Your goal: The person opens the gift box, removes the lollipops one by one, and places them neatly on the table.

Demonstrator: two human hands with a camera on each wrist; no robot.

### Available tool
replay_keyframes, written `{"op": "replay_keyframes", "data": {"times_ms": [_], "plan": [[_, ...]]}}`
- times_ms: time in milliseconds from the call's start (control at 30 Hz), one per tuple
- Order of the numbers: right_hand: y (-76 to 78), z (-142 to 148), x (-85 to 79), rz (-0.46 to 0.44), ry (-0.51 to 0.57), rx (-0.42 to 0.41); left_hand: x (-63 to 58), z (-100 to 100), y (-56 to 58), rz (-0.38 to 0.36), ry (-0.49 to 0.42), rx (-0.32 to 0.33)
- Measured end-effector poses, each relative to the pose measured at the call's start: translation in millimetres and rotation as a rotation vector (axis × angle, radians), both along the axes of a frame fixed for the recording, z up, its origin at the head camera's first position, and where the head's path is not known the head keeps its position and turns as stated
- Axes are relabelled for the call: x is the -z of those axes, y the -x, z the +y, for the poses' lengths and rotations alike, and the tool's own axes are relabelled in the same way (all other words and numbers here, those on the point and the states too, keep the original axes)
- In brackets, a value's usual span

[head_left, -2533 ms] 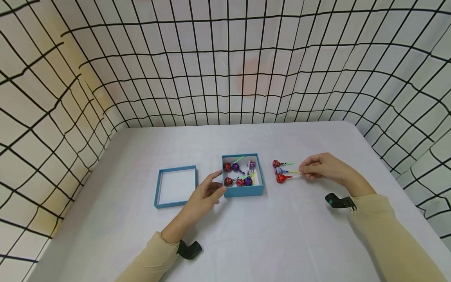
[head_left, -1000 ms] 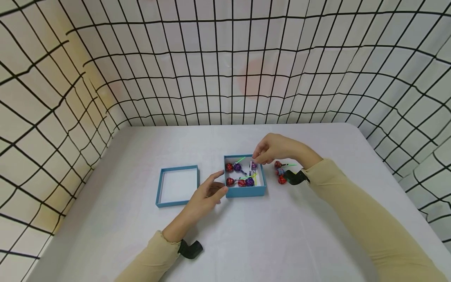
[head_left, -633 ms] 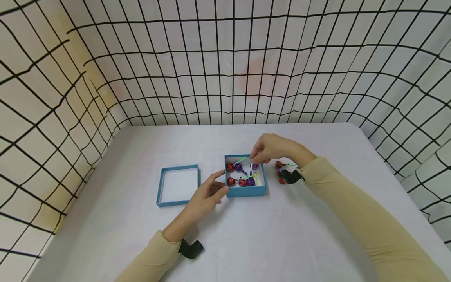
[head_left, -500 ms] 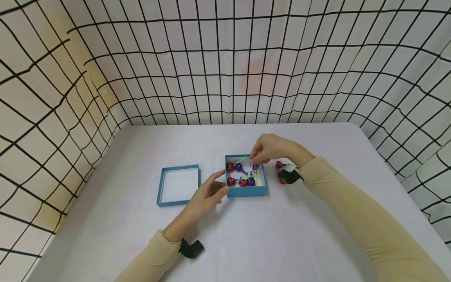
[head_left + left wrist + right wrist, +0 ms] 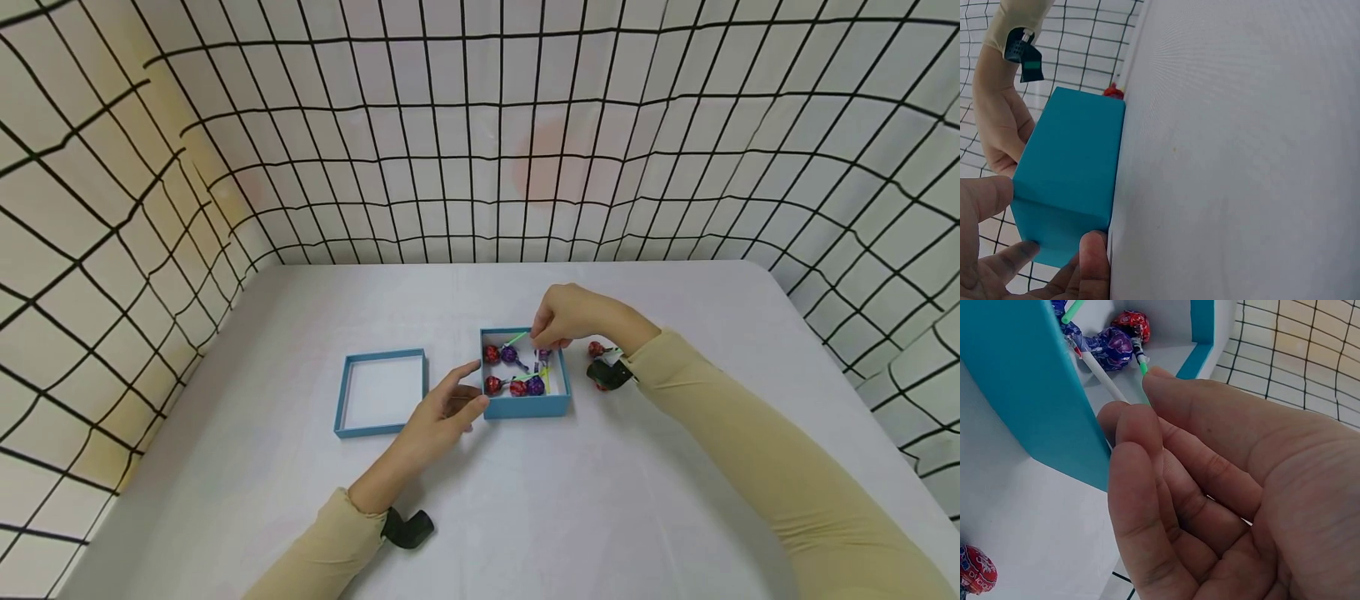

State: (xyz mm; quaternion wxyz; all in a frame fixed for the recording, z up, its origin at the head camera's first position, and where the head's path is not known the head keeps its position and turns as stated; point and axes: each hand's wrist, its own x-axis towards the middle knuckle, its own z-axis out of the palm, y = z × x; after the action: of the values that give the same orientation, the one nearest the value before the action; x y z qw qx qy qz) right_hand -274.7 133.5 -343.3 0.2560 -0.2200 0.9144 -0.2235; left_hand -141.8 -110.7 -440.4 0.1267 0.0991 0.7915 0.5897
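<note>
A blue box (image 5: pixel 525 407) holds several lollipops (image 5: pixel 517 387) in red and purple wrappers, with green, yellow and white sticks. My left hand (image 5: pixel 438 410) holds the box at its front left corner, thumb and fingers against its sides; the left wrist view shows the fingertips on the blue box (image 5: pixel 1079 150). My right hand (image 5: pixel 566 317) reaches over the back right corner of the box. In the right wrist view, my right hand (image 5: pixel 1191 481) pinches the end of a white lollipop stick (image 5: pixel 1104 375) inside. My thumb and fingertips hide the stick's tip.
A shallow blue lid (image 5: pixel 380 432) lies inner side up, left of the box. To the box's right, a few lollipops (image 5: pixel 596 348) lie on the white table (image 5: pixel 600 500), partly hidden by my right wrist. A black wire grid (image 5: pixel 480 158) stands behind and at both sides.
My right hand has left the lollipops lying on the right and moved left to the box's back right corner, dipping slightly lower there. My left hand stays at the box.
</note>
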Motion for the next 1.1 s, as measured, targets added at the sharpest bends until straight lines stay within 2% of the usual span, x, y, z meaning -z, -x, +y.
{"op": "replay_keyframes", "data": {"times_ms": [500, 1100], "plan": [[-2.0, -1, 0.7, 0.023, -0.011, -0.004, 1.7, 0, 1.5, 0.004, -0.015, 0.01], [-2.4, 10, 3.6, -0.024, 0.076, -0.037, 1.3, 0, 1.2, 0.0, -0.014, 0.0]]}}
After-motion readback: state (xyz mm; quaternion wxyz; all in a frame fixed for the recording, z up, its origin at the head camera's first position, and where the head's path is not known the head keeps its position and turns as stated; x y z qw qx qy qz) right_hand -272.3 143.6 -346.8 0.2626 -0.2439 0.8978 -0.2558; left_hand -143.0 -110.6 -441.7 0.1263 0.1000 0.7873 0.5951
